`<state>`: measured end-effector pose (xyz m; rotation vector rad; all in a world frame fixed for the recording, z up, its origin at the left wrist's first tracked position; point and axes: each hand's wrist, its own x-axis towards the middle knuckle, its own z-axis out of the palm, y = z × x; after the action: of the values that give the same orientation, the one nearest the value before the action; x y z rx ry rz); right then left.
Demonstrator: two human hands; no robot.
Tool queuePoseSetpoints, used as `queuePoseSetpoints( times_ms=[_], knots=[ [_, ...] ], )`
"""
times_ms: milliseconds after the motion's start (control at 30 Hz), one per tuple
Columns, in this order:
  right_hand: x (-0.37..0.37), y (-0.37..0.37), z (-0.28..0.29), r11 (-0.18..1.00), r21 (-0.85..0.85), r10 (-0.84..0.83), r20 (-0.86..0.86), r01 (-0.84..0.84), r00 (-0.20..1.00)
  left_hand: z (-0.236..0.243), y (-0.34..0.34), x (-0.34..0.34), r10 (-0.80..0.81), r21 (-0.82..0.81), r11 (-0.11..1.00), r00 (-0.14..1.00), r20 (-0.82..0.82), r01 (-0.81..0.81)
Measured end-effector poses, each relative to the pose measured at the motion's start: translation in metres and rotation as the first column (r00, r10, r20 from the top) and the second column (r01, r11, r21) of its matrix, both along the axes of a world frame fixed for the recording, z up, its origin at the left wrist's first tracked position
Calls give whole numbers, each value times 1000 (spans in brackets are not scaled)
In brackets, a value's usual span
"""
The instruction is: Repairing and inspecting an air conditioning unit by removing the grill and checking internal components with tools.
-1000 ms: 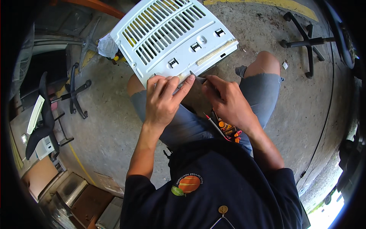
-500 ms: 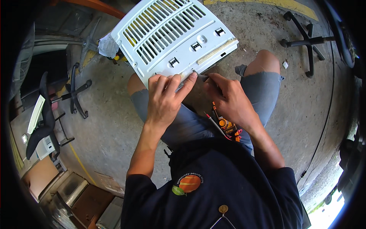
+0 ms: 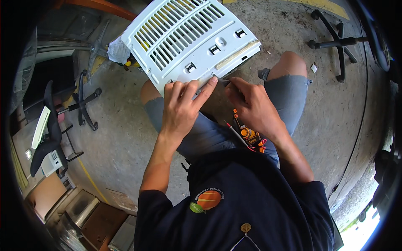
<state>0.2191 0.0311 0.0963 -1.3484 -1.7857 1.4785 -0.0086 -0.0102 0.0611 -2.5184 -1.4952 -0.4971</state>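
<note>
A white plastic vented cover panel (image 3: 188, 39) rests tilted against my knees over the concrete floor. My left hand (image 3: 182, 106) presses on the panel's near edge, its index finger stretched along that edge. Just to the right, my right hand (image 3: 251, 106) pinches a thin grey strip or small tool (image 3: 224, 81) whose tip meets the same edge beside my left fingertip. An orange and black handheld meter with red and black leads (image 3: 247, 134) lies on my right thigh below my right hand.
A black office chair (image 3: 54, 125) stands at the left, and a chair's star base (image 3: 337, 42) at the upper right. A crumpled white bag (image 3: 117, 50) lies beside the panel. Boxes and bins (image 3: 83, 209) crowd the lower left. A thin cable (image 3: 362, 104) runs along the floor on the right.
My right hand has shifted slightly left and up toward the panel's edge, bringing the thin piece beside my left fingertip. The panel and left hand stayed nearly still.
</note>
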Motion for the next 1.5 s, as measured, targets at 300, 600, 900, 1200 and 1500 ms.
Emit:
queuePoseSetpoints(
  times_ms=[300, 600, 900, 1200, 1500],
  knots=[
    [-4, 1, 0, 1000, 0, -13, -32, 13, 999, -6, -1, -3, -5, 3, 1000, 999, 36, 5],
    [0, 4, 4, 999, 22, -29, -17, 30, 999, -2, 0, 0, 5, -16, 1000, 999, -44, -6],
    [2, 8, 8, 999, -36, -32, -10, 31, 999, -2, 1, 1, 13, -51, 999, 995, -96, -18],
    [6, 10, 7, 997, -45, -55, 24, 56, 998, 4, 4, 6, 44, -130, 989, 980, -196, -70],
    [7, 9, 6, 991, -31, -125, 54, 127, 991, 23, 10, 19, 74, -166, 978, 956, -285, -125]
  ],
)
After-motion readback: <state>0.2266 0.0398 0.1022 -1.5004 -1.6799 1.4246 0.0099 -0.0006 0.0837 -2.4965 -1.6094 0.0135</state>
